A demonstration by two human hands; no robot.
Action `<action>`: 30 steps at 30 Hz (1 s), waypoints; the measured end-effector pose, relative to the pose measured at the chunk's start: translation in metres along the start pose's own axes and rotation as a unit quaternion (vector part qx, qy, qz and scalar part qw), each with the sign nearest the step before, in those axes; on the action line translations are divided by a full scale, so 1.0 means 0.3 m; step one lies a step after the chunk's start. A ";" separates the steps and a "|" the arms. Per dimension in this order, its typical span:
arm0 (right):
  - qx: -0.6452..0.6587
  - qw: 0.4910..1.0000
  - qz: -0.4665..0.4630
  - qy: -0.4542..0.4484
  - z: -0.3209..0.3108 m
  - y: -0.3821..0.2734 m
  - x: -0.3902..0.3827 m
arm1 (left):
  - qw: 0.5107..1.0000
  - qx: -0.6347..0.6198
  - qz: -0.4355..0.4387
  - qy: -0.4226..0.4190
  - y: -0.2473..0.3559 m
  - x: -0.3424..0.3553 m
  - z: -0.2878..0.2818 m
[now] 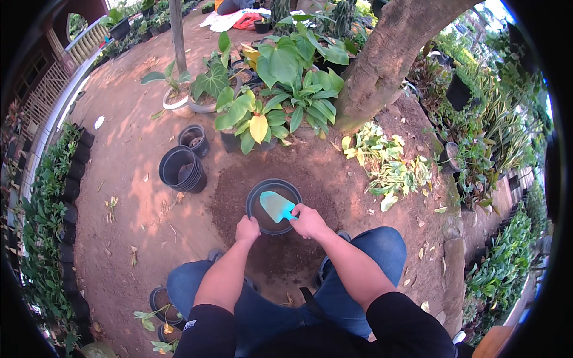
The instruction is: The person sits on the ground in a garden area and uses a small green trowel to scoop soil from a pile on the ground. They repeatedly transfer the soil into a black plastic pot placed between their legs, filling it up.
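Head view: right hand [309,222] gripped the trowel [275,206] by its handle, blade over the pot [275,182] on the ground [134,191], left hand [248,229] held the near-left rim, and good handling seemed to want a steady rim and a level blade.

The right hand [308,222] is clenched, its bare forearm [357,261] slanting back rightward from the grip; the left hand [248,229], fingers curled, sits left of it.

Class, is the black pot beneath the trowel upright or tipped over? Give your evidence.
Upright: the black pot shows its round mouth facing up, its inside visible around the turquoise trowel, left hand at its rim.
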State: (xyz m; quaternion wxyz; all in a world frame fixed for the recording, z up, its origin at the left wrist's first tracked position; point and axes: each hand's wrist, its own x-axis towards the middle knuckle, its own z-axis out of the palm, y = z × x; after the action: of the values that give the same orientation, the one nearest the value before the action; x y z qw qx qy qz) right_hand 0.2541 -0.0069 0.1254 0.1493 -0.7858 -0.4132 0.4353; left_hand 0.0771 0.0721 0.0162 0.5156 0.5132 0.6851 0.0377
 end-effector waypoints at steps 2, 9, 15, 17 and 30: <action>0.022 1.000 0.011 -0.010 -0.016 -0.021 -0.020 | 0.987 0.108 0.060 0.099 -0.058 0.069 -0.005; 0.018 0.999 0.027 0.003 -0.018 -0.005 -0.016 | 0.986 0.092 0.091 0.109 -0.014 0.037 0.001; -0.008 1.000 0.003 0.030 -0.072 -0.003 -0.004 | 1.000 0.012 -0.011 0.004 0.049 -0.048 0.005; 0.007 0.999 0.013 0.036 -0.034 0.016 0.013 | 0.999 -0.034 -0.025 -0.025 0.044 -0.037 -0.002; 0.082 0.995 0.059 0.012 -0.097 -0.013 -0.019 | 0.981 0.122 0.064 0.138 0.049 -0.068 -0.008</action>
State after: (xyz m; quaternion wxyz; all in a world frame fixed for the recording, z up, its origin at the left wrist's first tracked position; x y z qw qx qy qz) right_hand 0.2739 -0.0054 0.1478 0.1921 -0.7990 -0.3274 0.4663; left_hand 0.0838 0.0650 0.0393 0.3456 0.6052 0.7148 0.0575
